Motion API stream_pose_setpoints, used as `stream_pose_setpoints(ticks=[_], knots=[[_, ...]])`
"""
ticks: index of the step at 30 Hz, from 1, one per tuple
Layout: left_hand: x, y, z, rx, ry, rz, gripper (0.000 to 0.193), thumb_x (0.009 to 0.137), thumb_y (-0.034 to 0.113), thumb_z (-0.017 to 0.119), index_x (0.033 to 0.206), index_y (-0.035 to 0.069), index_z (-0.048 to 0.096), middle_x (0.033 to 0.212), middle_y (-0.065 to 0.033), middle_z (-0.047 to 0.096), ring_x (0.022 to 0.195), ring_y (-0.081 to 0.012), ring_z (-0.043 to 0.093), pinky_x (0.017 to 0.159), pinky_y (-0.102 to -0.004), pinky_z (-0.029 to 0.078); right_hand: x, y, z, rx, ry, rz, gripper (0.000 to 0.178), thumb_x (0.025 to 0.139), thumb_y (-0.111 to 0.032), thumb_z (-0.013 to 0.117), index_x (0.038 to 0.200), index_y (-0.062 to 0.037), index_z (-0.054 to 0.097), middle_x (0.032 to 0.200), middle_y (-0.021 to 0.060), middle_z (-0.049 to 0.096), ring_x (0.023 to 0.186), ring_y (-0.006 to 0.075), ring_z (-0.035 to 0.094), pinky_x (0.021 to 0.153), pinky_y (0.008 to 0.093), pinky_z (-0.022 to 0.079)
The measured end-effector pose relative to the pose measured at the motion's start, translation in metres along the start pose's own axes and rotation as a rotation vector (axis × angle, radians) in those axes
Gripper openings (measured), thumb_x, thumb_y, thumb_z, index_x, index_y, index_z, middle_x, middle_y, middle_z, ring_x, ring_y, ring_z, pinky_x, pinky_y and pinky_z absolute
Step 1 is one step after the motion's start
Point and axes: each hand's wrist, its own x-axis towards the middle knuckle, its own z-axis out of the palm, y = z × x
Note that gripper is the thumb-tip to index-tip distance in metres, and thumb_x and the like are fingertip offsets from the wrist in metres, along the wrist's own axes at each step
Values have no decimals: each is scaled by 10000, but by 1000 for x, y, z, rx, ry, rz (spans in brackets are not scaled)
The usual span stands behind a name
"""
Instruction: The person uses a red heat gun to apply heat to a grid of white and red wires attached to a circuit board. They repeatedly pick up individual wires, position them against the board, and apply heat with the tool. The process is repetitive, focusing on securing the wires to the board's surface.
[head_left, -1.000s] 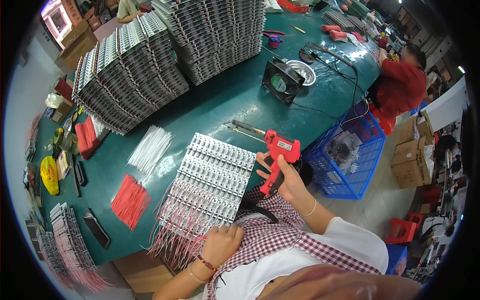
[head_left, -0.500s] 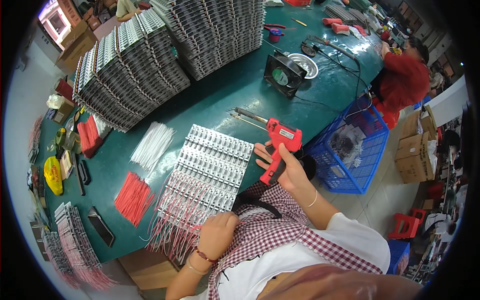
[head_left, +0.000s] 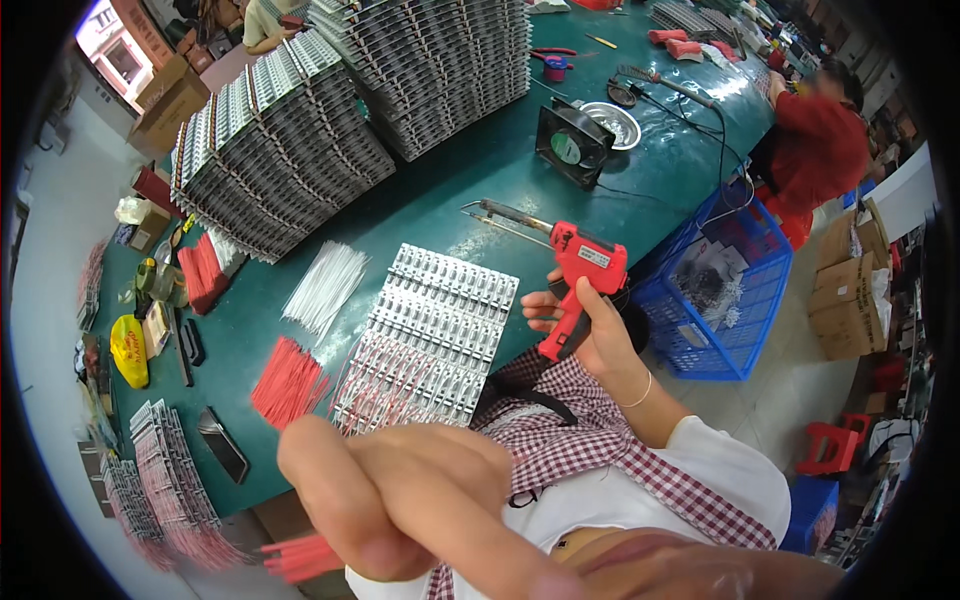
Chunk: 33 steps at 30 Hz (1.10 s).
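Observation:
My right hand grips a red soldering gun by its handle, its long metal tip pointing left above the green table. Close to the camera, my left hand looms large with curled fingers. A blurred bundle of red wires sticks out of it to the left. Between the hands lies a panel of white-grey parts in rows, with thin pink-red wires across its near rows; my left hand covers its near edge. Left of the panel are a pile of white wires and a pile of red wires.
Tall stacks of panels stand at the back left. Beyond the gun are a black fan, a metal bowl and a soldering iron. A blue crate stands at right, near a person in red. A phone lies at left.
My left hand has risen from the panel's near edge toward the camera, and the red wire bundle now shows beside it. My right hand still holds the soldering gun, shifted slightly in view.

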Motion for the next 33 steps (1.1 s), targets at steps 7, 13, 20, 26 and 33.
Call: stream_pose_setpoints(ticks=[7, 13, 20, 26, 33], knots=[[-6, -9, 14, -251, -185, -31, 122, 964, 33, 472, 1035, 104, 402, 858, -140, 673, 524, -137, 435, 461, -246, 329, -11, -10, -17, -2, 34, -54, 408, 958, -384, 522, 1182, -44, 494, 1056, 220, 639, 970, 268, 642, 823, 377, 540], [-6, -16, 15, -320, -252, -37, 136, 946, 54, 507, 990, 92, 384, 825, -185, 662, 493, -160, 437, 433, -272, 318, -13, -13, -19, 6, 23, -58, 390, 958, -386, 522, 1165, -56, 509, 1052, 217, 643, 963, 265, 647, 816, 374, 541], [3, -7, 33, -311, -330, -189, 242, 892, 0, 588, 1004, 99, 398, 894, -142, 676, 563, -139, 454, 490, -254, 345, -17, -11, -22, 25, -5, -67, 369, 956, -386, 530, 1143, -69, 525, 1038, 216, 648, 947, 258, 652, 803, 366, 542], [-26, -21, 20, -449, -321, -180, 135, 943, 112, 504, 961, 69, 377, 751, -266, 633, 487, -234, 466, 421, -355, 332, -26, -16, -27, 37, 19, -83, 374, 948, -383, 548, 1142, -65, 526, 1031, 213, 649, 927, 253, 654, 788, 361, 544], [-24, -14, 47, -270, -337, -151, 259, 870, 11, 613, 990, 96, 400, 893, -160, 671, 567, -156, 465, 497, -271, 350, -32, -19, -31, 44, 19, -90, 373, 945, -380, 552, 1136, -61, 534, 1023, 209, 655, 905, 253, 660, 779, 363, 547]])
